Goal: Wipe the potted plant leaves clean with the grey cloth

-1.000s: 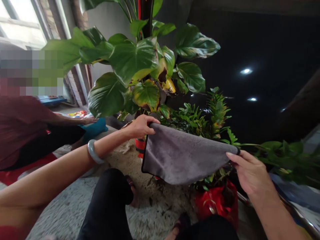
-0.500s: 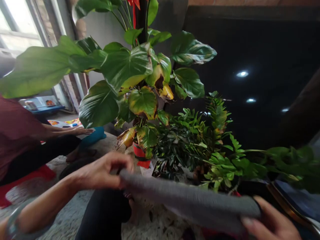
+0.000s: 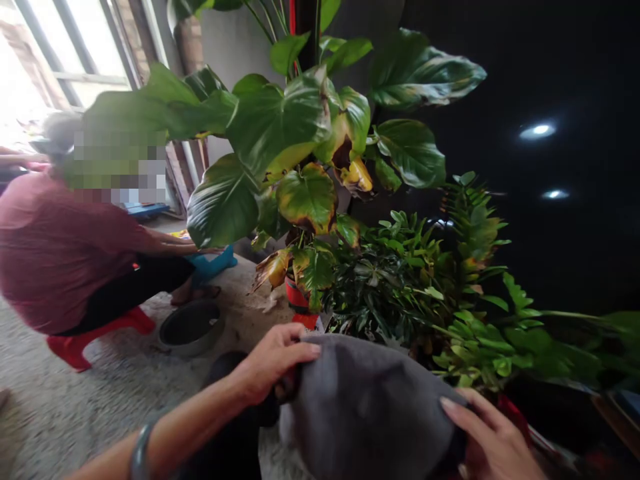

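Head view: left hand (image 3: 273,369) and right hand (image 3: 493,437) grip a grey cloth (image 3: 370,407).

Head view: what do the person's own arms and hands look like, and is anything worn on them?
The left forearm is bare, with no sleeve in view, and a smooth, rounded pale grey bangle circles it. The left hand and right hand wear no gloves.

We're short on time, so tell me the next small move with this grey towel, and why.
Probably open the grey microfiber towel out flat: your left hand and right hand hold it gathered into a rounded fold, so little flat cloth faces the broad-leaved potted plant just beyond it.
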### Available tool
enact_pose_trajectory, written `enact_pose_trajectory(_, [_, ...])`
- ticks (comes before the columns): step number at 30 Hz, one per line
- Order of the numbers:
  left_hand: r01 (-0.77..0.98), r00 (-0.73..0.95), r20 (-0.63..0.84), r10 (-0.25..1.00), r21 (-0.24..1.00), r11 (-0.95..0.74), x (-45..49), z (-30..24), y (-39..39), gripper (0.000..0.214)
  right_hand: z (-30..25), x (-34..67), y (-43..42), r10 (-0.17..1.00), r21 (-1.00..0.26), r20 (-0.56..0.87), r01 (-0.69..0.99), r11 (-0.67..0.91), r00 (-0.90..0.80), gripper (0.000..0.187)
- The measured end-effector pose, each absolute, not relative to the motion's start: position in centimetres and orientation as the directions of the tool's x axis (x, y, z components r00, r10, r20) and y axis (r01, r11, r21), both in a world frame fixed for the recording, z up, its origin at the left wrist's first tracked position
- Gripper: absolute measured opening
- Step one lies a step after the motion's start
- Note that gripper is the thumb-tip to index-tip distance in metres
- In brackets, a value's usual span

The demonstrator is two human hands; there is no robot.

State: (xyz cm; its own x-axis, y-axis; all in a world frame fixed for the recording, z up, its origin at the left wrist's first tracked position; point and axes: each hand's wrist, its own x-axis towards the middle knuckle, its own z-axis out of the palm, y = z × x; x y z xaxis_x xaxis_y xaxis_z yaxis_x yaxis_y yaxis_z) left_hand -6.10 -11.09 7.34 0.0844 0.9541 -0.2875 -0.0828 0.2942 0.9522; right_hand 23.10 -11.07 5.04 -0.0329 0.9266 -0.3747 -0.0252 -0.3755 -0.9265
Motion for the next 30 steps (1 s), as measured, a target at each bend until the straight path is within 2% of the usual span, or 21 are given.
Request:
enact_pose_trajectory(2, [-0.078,0.17,-0.241,0.956,0.963,0.257,-3.7,7.7,-11.4,0.043,6.1,19.8,-11.2,0.959,-0.965,-0.259,-0.016,-0.263,-0.117,0.032])
enact_pose_trajectory(4, [-0.065,0.203,-0.147,0.968,0.984,0.163,-1.6,8.6,-11.2,0.039,7.2,16.6,-11.2,0.976,-0.997,-0.074,0.037,-0.068,-0.204,0.035])
enact_pose_trajectory(6, [-0.042,0.176,-0.004,0.984,0.999,0.012,-0.1,9.9,-10.2,0.03,8.2,14.2,-10.6,0.986,-0.987,0.088,0.119,0.105,-0.14,0.045])
enact_pose_trajectory(8, [-0.037,0.16,0.153,0.975,0.988,-0.149,0.4,11.3,-9.0,0.021,9.0,13.0,-9.0,0.979,-0.965,0.204,0.171,0.198,0.023,0.045])
enact_pose_trajectory(9, [-0.046,0.156,0.203,0.967,0.979,-0.198,0.2,11.8,-8.4,0.018,9.4,12.8,-8.0,0.971,-0.965,0.226,0.153,0.213,0.077,0.041])
enact_pose_trajectory(11, [-0.069,0.106,0.212,0.972,0.976,-0.205,-0.9,11.9,-7.9,0.021,9.9,12.8,-6.1,0.978,-0.98,0.199,0.03,0.198,0.061,0.031])
enact_pose_trajectory(14, [-0.138,0.077,-0.044,0.996,0.989,0.054,-3.2,9.2,-8.8,0.04,10.5,13.2,-4.4,0.992,-0.983,0.124,-0.138,0.119,-0.026,0.028])
enact_pose_trajectory(15, [-0.183,0.182,-0.167,0.969,0.962,0.2,-3.8,7.8,-9.4,0.047,10.7,13.3,-4.2,0.992,-0.979,0.123,-0.166,0.115,-0.035,0.028])
enact_pose_trajectory(17, [-0.307,0.418,-0.338,0.843,0.821,0.481,-4.2,4.8,-10.5,0.056,11.0,13.5,-4.4,0.987,-0.971,0.152,-0.195,0.14,-0.049,0.028])
enact_pose_trajectory(20, [-0.461,0.602,-0.323,0.731,0.607,0.648,-3.3,1.9,-11.0,0.062,11.4,13.9,-5.6,0.96,-0.961,0.244,-0.169,0.22,-0.136,0.026])
enact_pose_trajectory(23, [-0.563,0.609,-0.259,0.75,0.525,0.638,-1.9,1.9,-10.0,0.064,11.2,14.4,-7.7,0.892,-0.947,0.321,-0.108,0.302,-0.32,0.022])
enact_pose_trajectory(24, [-0.584,0.571,-0.255,0.78,0.542,0.605,-1.6,2.4,-9.7,0.061,10.9,14.6,-8.6,0.864,-0.942,0.331,-0.079,0.326,-0.379,0.02])
enact_pose_trajectory(26, [-0.551,0.403,-0.275,0.873,0.688,0.472,-1.4,3.3,-9.3,0.049,9.6,14.7,-10.4,0.815,-0.924,0.349,-0.023,0.383,-0.462,0.018])
enact_pose_trajectory(28, [-0.425,0.181,-0.248,0.952,0.853,0.303,-1.9,3.7,-9.6,0.036,7.8,14.7,-12.0,0.772,-0.906,0.371,-0.021,0.422,-0.516,0.018])
enact_pose_trajectory(30, [-0.316,0.076,-0.163,0.984,0.932,0.179,-2.8,3.1,-10.5,0.023,6.1,14.6,-13.0,0.739,-0.907,0.379,-0.067,0.415,-0.557,0.019])
